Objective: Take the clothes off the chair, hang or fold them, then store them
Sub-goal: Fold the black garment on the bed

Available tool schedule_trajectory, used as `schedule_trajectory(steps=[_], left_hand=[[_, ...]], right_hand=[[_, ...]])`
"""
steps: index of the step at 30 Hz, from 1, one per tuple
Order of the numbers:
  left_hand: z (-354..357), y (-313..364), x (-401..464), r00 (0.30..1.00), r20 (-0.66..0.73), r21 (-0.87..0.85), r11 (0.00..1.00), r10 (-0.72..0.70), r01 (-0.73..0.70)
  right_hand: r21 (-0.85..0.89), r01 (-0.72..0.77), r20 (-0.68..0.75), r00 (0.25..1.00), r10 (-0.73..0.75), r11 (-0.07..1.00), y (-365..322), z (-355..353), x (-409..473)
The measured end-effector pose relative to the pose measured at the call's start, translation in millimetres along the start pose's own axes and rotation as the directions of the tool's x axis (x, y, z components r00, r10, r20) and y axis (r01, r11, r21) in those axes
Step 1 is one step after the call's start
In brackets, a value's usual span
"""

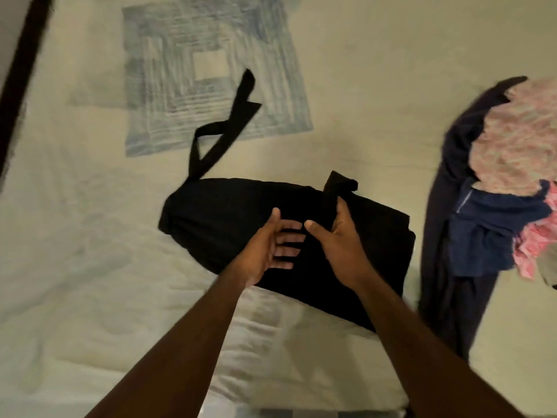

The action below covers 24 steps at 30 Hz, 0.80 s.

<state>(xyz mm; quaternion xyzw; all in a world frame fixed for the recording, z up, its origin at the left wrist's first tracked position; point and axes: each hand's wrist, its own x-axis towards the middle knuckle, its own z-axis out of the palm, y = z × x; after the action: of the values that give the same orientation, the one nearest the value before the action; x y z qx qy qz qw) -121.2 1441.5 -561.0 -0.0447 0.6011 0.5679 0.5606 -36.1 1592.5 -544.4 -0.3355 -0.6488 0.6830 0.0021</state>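
Both forearms reach over the bed [90, 236]: left hand [268, 248] flat on the black garment [229, 224], right hand [334, 236] gripping its strap [331, 200]. Folding step; next, tuck both straps in.

matt black cloth garment [241, 218] on cream quilted bedspread [90, 236]

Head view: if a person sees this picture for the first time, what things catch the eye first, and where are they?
First the black garment in the middle of the pale bedsheet, with one long strap trailing up toward a blue square print. Both hands are on it: the left hand lies open with straight fingers, the right hand grips another black strap. At the right edge lies a pile of pink and navy clothes.
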Motion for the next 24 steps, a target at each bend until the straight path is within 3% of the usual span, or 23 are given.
schedule_trajectory(steps=[4,10,13,16,18,20,21,22,24], left_hand=[[-74,0,-30,0.998,-0.063,-0.044,0.999,0.028,-0.03],[-158,1,-55,0.97,-0.169,-0.238,0.948,0.174,-0.211],[-192,-1,-58,0.961,-0.235,-0.186,0.964,0.144,-0.19],[-211,-5,-55,0.931,-0.361,-0.135,0.984,0.06,-0.115],[-219,-12,-47,0.898,-0.44,-0.113,0.991,0.01,-0.067],[-222,-19,-37,0.81,-0.585,0.026,0.999,0.045,-0.037],[-222,-23,-32,0.734,-0.667,0.159,0.987,0.124,-0.022],[-221,-25,-31,0.64,-0.731,0.32,0.947,0.238,0.012],[-212,-24,-26,0.498,-0.7,0.644,0.754,0.511,0.131]], right_hand=[[-0.097,-0.007,0.063,0.998,0.013,0.995,2,105,34],[-0.195,0.013,0.053,0.999,-0.002,0.981,-10,224,59],[-0.316,0.019,0.096,0.995,0.012,0.949,-13,264,64],[-0.503,0.02,0.263,0.956,0.13,0.864,-9,283,70],[-0.608,0.102,0.347,0.926,0.148,0.787,-6,282,73],[-0.624,0.216,0.395,0.916,0.065,0.751,-4,274,68],[-0.597,0.244,0.39,0.921,0.011,0.764,-3,266,63],[-0.552,0.249,0.352,0.935,-0.048,0.796,0,258,58],[-0.461,0.198,0.149,0.978,-0.144,0.865,16,225,49]])
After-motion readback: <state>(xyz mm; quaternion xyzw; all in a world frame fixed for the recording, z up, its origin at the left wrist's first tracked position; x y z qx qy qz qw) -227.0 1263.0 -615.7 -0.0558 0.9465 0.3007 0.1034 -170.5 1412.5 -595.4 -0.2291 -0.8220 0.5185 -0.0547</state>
